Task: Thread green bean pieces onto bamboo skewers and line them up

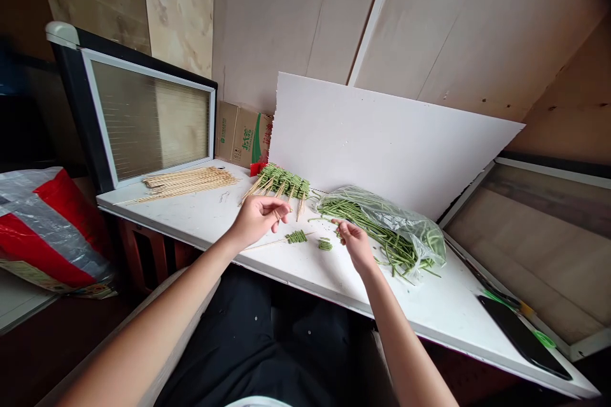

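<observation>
Left hand [261, 219]: above the table [429, 308], fingers curled, thumb and forefinger close together; cannot tell whether a small piece is pinched there.
Right hand [354, 245]: just left of the bagged beans, fingertips bunched; any grasp too small to confirm.
Loaded skewer [296, 237]: flat on the table between the hands, green pieces side by side across it, bare stick running left.
Loose cut pieces [325, 244]: small stack just right of the skewer's tip.
Step in hand (judged): portioning green beans into short lengths for skewering.
Next move calls for (judged): a fine pinch, pieces kept parallel and even.
Long green beans [353, 222]: far right, partly inside a clear bag [432, 241].
Filled skewers [286, 183]: heaped at the far side.
Bare skewers [191, 181]: far left, bundled.
</observation>
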Demonstrator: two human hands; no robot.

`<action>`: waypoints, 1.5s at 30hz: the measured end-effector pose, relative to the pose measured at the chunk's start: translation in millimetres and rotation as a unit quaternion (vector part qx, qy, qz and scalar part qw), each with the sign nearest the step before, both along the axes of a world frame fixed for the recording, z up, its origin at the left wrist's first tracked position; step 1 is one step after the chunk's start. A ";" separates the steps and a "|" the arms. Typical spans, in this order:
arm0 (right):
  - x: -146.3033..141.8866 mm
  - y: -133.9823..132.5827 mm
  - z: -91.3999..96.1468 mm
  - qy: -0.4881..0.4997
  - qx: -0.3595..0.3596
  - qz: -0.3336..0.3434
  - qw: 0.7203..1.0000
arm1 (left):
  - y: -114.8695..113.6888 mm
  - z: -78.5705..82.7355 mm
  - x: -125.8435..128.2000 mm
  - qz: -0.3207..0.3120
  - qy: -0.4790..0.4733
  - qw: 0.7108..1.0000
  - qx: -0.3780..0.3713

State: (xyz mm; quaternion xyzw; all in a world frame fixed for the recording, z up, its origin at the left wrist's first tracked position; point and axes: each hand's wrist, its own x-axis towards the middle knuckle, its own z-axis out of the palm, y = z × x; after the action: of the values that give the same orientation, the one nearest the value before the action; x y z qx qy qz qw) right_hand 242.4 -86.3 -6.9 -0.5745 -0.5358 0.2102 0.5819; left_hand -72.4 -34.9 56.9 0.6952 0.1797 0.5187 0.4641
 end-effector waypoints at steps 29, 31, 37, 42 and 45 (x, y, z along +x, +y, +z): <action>12.0 15.1 -31.3 -0.106 -0.008 -0.024 0.994 | 5.4 -49.7 37.4 -0.042 0.197 0.975 -0.097; -6.4 6.9 -15.1 -0.092 0.005 0.072 0.993 | 5.0 -50.6 37.4 -0.038 0.205 0.975 -0.075; -52.9 -14.8 11.5 -0.165 0.051 0.159 0.972 | -0.6 -47.7 40.5 -0.059 0.138 0.987 -0.065; -63.3 -17.4 11.0 -0.181 0.104 0.129 0.969 | -3.2 -48.8 43.9 -0.034 0.115 0.993 -0.002; -63.5 -16.6 10.9 -0.198 0.142 0.107 0.964 | -2.1 -50.2 43.3 -0.013 0.121 0.992 0.036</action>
State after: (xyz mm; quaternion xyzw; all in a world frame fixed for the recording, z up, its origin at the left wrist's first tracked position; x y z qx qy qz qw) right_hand 179.0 -102.9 4.0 -0.4555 -0.7228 0.0749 0.5143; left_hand -29.1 -37.0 6.7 0.7716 0.2067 0.4308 0.4200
